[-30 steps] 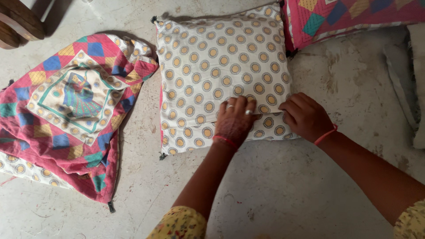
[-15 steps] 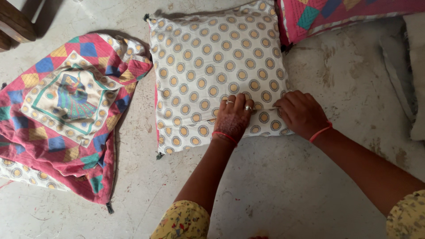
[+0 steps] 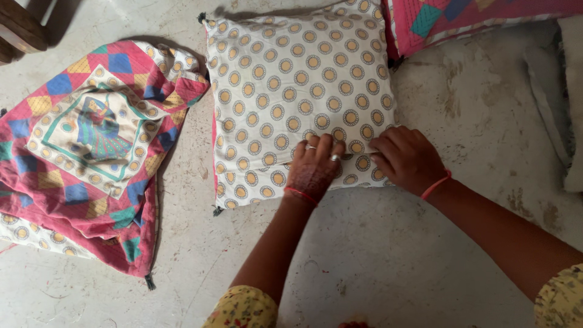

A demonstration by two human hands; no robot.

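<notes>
A white cushion (image 3: 291, 79) with a pattern of gold and grey circles lies flat on the floor. My left hand (image 3: 314, 167), with rings on two fingers and a red thread at the wrist, presses down on the cushion's near edge. Just to its right, my right hand (image 3: 405, 159) pinches the cover's fabric at the same edge, fingers curled. What sits between its fingertips is too small to make out.
A pile of empty patchwork cushion covers (image 3: 91, 146) in red, blue and yellow lies at the left. Another red patchwork cushion (image 3: 467, 18) is at the top right, a grey pad (image 3: 568, 103) at the right edge, dark wood (image 3: 21, 27) at the top left. The floor (image 3: 376, 255) is bare concrete.
Both hands have slid a little to the left along the cushion's near edge. The view has shifted slightly, so the cushion sits higher and further left in frame.
</notes>
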